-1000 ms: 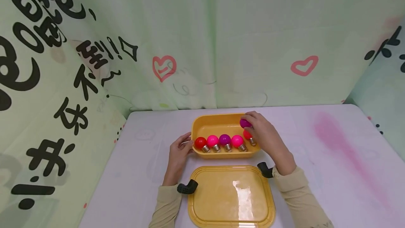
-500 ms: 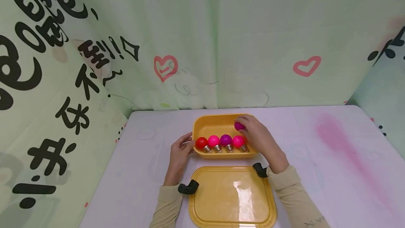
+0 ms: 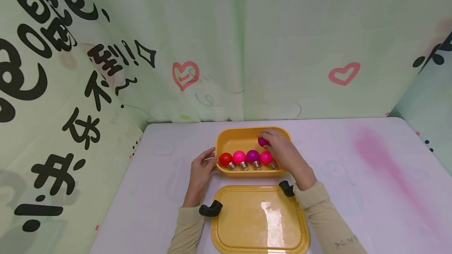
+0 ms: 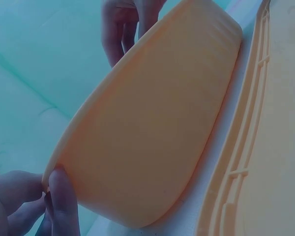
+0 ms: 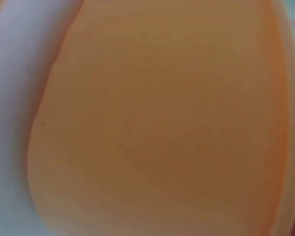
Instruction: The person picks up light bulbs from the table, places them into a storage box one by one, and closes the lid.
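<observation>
A yellow plastic box (image 3: 247, 173) holds a front row of toy light bulbs with metal screw bases. From the left these are a red bulb (image 3: 225, 159), a pink bulb (image 3: 239, 157), a purple bulb (image 3: 253, 156) and another pink bulb (image 3: 266, 157). My left hand (image 3: 200, 173) pinches the box's left rim between thumb and fingers, plain in the left wrist view. Over the box's right half, my right hand (image 3: 284, 152) holds a purple bulb (image 3: 263, 142) by its round top; its base is hidden. The right wrist view shows only the box's outer wall (image 5: 162, 123).
A flat yellow lid (image 3: 243, 222) lies on the white-covered table (image 3: 169, 191), just in front of the box. Black wrist mounts (image 3: 211, 209) sit at both cuffs. A pale green curtain (image 3: 282, 30) with drawings hangs behind the table.
My right hand has moved left over the box with the purple bulb, and now covers the red bulb at the right end of the row. The left hand stays on the rim.
</observation>
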Demonstrator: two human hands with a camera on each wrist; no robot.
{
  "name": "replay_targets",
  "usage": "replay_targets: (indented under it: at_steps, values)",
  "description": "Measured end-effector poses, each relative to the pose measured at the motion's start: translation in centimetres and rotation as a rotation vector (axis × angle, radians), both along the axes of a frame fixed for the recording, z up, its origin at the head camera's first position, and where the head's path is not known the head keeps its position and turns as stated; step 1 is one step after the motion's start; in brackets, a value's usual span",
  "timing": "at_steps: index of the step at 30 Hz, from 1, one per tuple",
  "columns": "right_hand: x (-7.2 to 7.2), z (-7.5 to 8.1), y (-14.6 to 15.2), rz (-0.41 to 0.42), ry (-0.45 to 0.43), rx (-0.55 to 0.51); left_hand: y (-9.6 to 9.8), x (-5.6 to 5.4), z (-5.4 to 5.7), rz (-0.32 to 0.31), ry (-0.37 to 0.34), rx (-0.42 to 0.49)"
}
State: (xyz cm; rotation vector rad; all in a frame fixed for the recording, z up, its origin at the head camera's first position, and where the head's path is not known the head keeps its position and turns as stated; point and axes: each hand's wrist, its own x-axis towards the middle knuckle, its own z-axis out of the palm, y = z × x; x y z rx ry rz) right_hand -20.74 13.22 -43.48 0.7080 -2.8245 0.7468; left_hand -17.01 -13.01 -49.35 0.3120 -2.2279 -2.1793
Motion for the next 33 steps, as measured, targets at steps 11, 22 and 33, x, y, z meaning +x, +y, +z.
replay_targets:
  at_steps: [11,22,33]
  values:
    - [-0.4,-0.7,-0.5,0.002,0.002,0.025,-0.2,0.2,0.1,-0.001,-0.017,0.004]
    - [-0.8,-1.6,-0.8,0.014,-0.009,0.039,-0.2,0.3,0.1,-0.01,-0.02,0.01]
    - [-0.8,-1.7,-1.1,0.027,-0.009,0.069,-0.4,0.5,0.0,-0.022,0.01,0.025]
